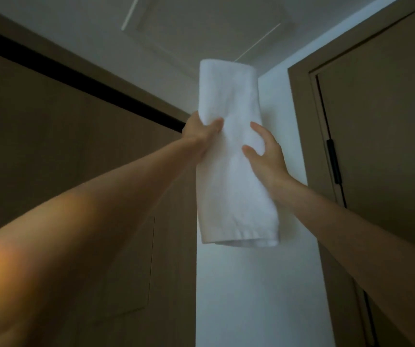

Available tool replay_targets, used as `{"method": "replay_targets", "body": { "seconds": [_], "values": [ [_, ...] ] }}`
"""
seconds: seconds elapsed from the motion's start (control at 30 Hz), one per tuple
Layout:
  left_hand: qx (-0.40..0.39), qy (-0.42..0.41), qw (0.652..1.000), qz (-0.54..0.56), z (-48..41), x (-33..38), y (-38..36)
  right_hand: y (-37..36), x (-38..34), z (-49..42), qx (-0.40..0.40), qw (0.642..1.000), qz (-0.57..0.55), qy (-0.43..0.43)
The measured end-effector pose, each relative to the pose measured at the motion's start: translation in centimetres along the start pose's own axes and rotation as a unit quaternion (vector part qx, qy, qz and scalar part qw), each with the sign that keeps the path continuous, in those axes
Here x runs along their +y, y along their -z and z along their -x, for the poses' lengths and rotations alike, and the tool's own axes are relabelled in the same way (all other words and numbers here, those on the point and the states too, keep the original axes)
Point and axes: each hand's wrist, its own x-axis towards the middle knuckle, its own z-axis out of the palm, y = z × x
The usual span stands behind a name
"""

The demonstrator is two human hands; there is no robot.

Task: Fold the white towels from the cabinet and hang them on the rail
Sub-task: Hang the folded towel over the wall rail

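My left hand (pixel 201 132) grips the left edge of the folded white towel (pixel 231 191), thumb across its front. My right hand (pixel 267 156) lies open against the towel's right side, fingers spread. The towel hangs upright, raised high in front of a white wall (pixel 251 284); I cannot tell what its rounded top rests on. The black rail (pixel 76 76) runs from the upper left to my left hand. A brown door (pixel 381 121) stands to the right.

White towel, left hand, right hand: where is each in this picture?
white towel (pixel 226 196), head view, middle of its front face
left hand (pixel 197 134), head view, middle of the hand
right hand (pixel 270 159), head view, middle of the hand
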Motion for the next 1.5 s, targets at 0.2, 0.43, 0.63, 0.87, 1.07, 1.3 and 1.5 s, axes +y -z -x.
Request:
{"method": "replay_targets", "body": {
  "seconds": [0.2, 0.43, 0.63, 0.87, 1.07, 1.3, 1.5],
  "values": [
    [0.004, -0.178, 0.932, -0.316, -3.7, 0.6, 1.8, -2.4, 2.2, -6.2, -0.003, 0.998, -0.053, -0.028],
    [-0.061, -0.283, 0.737, -0.611, -4.2, -2.6, 4.1, -5.2, 5.4, -8.2, -0.001, 0.997, 0.078, 0.009],
    [-0.008, -0.388, 0.724, -0.57, -3.7, -5.4, 3.7, -6.6, 3.8, -8.7, -0.038, 0.943, 0.284, 0.167],
    [0.135, -0.273, 0.899, -0.315, -0.3, -10.3, 5.8, -7.9, 2.5, -8.7, -0.12, 0.96, 0.228, 0.112],
    [-0.052, -0.092, 0.979, -0.172, -4.2, -11.1, 4.8, -8.0, 2.5, -8.7, -0.128, 0.958, 0.226, 0.122],
    [-0.044, -0.096, 0.982, -0.154, -4.6, -13.2, 4.0, -7.6, 2.9, -8.6, -0.158, 0.953, 0.233, 0.113],
    [-0.058, -0.111, 0.972, -0.2, -2.4, -13.3, 5.9, -7.0, 2.1, -6.6, -0.213, 0.932, 0.26, 0.133]
  ]
}}
